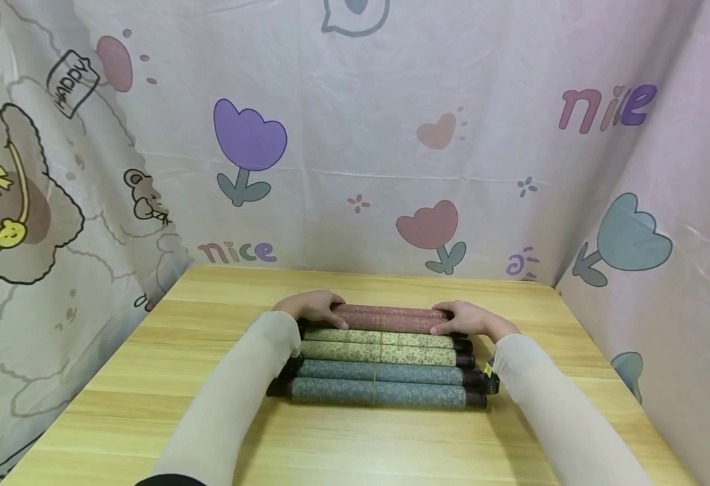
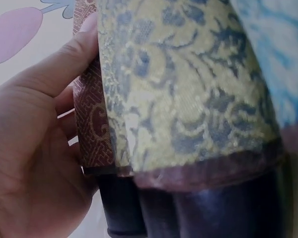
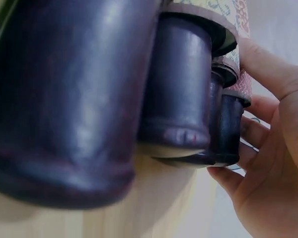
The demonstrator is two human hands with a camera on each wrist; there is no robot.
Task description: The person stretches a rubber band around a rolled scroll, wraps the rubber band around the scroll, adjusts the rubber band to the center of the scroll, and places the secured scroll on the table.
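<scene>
Two red patterned hanging scrolls lie side by side at the back of a row on the table. My left hand grips their left end, thumb on the near side and fingers behind. Around their right end, my right hand holds on in the same way. Closer to me lie yellow floral scrolls, then blue-green scrolls. A thin string crosses the row. In the right wrist view, dark glossy end knobs stick out beside the right hand. The left wrist view shows the left thumb against red brocade.
The scrolls rest on a light wood-grain table. A small black object with a yellow mark sits by the right end of the blue-green scrolls, partly behind the right sleeve. Printed cloth hangs behind the table and at both sides.
</scene>
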